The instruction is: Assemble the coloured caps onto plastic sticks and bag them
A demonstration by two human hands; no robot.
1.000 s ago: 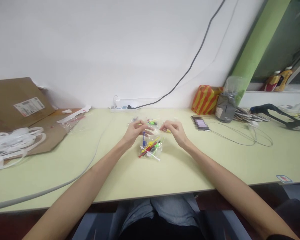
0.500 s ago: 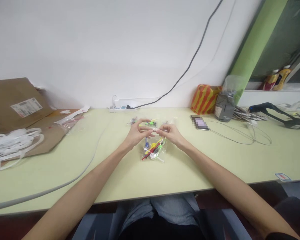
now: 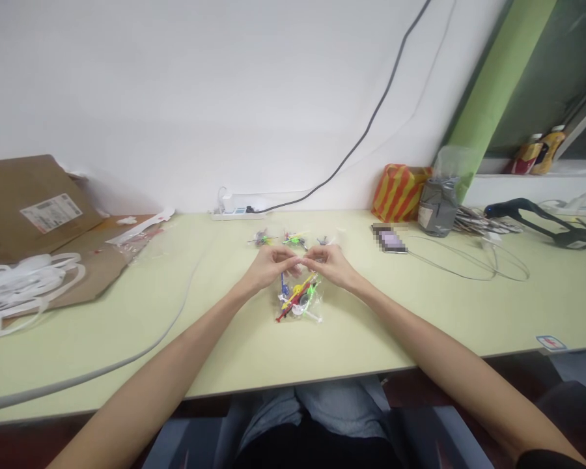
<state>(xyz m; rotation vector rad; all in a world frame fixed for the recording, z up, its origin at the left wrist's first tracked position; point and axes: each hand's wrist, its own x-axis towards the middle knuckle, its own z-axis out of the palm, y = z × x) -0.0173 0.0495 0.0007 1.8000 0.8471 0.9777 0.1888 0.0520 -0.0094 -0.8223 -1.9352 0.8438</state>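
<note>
A clear plastic bag (image 3: 300, 301) of small colourful plastic parts, among them red, yellow, blue, green and white pieces, hangs or lies just below my hands. My left hand (image 3: 272, 266) pinches the bag's top edge from the left, thumb against fingers. From the right, my right hand (image 3: 329, 264) pinches the same edge, its fingertips nearly touching those of the left. Behind the hands lie small colourful plastic pieces: a left cluster (image 3: 262, 238), a middle cluster (image 3: 294, 239) and a right cluster (image 3: 326, 240) that seems to be in clear wrap.
At the left are a cardboard box (image 3: 29, 202), white strapping (image 3: 27, 280) and a grey cable (image 3: 141, 352). Against the wall sits a power strip (image 3: 232, 212). On the right stand a phone (image 3: 389, 239), a striped bag (image 3: 400, 192), a grey pouch (image 3: 438, 207) and a black headset-like frame (image 3: 542, 221).
My left fingers have come down and closed from a raised, curved pose. Both hands now meet at the bag's top edge, and the clusters behind show more fully.
</note>
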